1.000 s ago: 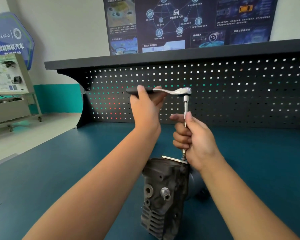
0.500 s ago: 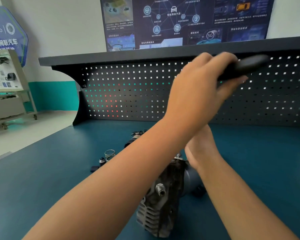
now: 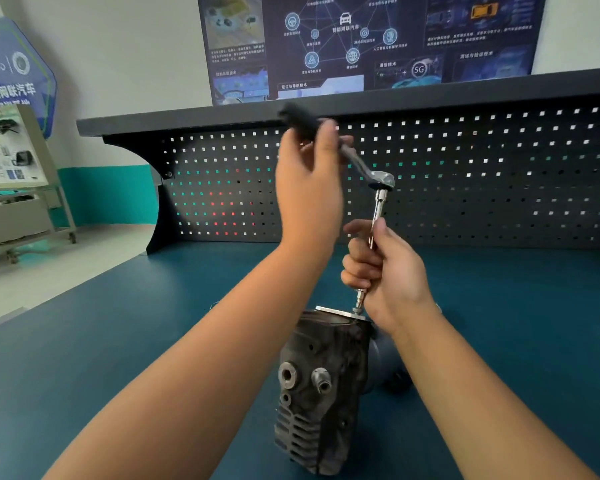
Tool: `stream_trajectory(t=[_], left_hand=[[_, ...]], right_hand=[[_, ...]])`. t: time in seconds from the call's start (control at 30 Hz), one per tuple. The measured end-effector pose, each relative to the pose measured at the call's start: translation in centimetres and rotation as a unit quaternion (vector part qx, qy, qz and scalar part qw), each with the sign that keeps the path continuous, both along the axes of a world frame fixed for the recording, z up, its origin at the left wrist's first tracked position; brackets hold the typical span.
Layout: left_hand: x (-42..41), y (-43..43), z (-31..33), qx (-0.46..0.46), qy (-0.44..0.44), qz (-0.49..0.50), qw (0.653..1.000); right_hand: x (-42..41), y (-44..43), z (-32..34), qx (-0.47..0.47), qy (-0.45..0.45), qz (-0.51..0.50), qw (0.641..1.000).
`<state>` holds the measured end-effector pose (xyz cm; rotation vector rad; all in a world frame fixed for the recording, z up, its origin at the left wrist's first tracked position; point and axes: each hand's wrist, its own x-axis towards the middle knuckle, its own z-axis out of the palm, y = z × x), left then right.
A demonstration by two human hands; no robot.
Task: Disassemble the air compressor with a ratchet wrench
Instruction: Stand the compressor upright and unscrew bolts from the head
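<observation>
Nearest, on the teal-blue bench top [image 3: 84, 375]: a dark grey cast-metal air compressor [image 3: 317, 386], stood on end. Cooling fins low on its front face, two threaded ports above them, a thin bright metal plate [image 3: 338, 311] across its top. Just behind it to the right, a smooth grey rounded housing [image 3: 381, 362], partly hidden by the right forearm.

Above the plate's right corner, the right hand [image 3: 388, 271], fingers curled tight round a slim chrome extension bar [image 3: 378, 213], thumb up along the shaft. Bar close to upright, lower tip down on the plate's right corner; fastener under it too small to make out.

Atop the bar, the chrome head of a ratchet wrench [image 3: 381, 178] with a black rubber handle, slanting up and away to the left. Wrapped round that handle, the left hand [image 3: 309, 192], fingers closed on the grip, black end poking out beyond the knuckles, blurred.

Farther back, at the rear of the bench, a black perforated steel pegboard [image 3: 482, 174] under a black shelf ledge [image 3: 187, 121]. On the wall above, a dark blue printed poster [image 3: 361, 46] with a network diagram and a "5G" mark. Far left, on the pale floor, a white wheeled display stand [image 3: 11, 161], and behind it a blue hexagonal sign [image 3: 14, 71].
</observation>
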<state>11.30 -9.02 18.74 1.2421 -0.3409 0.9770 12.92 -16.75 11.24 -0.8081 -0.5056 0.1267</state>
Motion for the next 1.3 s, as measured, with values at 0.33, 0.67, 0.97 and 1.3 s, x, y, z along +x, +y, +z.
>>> stream_trajectory(t=[0.33,0.67,0.97,1.3], left_hand=[[1.2,1.4,-0.9,-0.145,0.07,-0.132,0.978],[-3.2,-3.8,0.8,0.425,-0.185,0.238,0.853],[-2.3,-2.3,0.8,0.278,-0.093,0.143,0.945],[0.7,1.4,-0.4,-0.07,0.108,-0.067,0.989]], right_hand=[[0.0,0.0,0.1,-0.043,-0.009,-0.017,0.999],[-1.5,0.5,0.7,-0.184,-0.05,-0.209,0.959],[-0.9,0.1,0.6,-0.074,0.007,-0.094,0.993],[-0.1,-0.2,0.2,0.005,0.009,0.033,0.999]])
